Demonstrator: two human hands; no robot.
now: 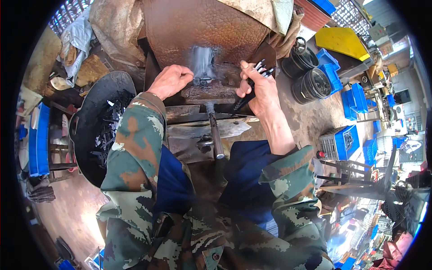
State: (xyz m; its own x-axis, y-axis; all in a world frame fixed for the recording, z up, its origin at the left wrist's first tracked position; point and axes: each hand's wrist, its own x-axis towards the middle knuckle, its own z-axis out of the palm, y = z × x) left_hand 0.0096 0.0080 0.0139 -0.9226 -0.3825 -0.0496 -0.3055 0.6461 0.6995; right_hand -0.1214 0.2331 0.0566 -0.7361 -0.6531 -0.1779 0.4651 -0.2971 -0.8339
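My left hand [173, 81] is at the left of a small metal fixture [203, 81], its fingers drawn together in a pinch. Whatever lies between those fingertips is too small to make out. On the other side of the fixture, my right hand [261, 92] is closed around a bundle of thin dark metal pieces [244, 102]; their bright ends stick out above the fingers. Behind the fixture a pale blurred streak [203, 60] shows, like spray or a spinning wheel. A round metal bar [215, 135] juts from the machine toward me, between my knees.
A black basin [83, 128] with many dark metal pieces stands at my left. Black buckets [310, 85] and blue crates [354, 100] are on the right. A rusty plate [198, 27] rises behind the fixture. A fan [382, 191] stands at lower right.
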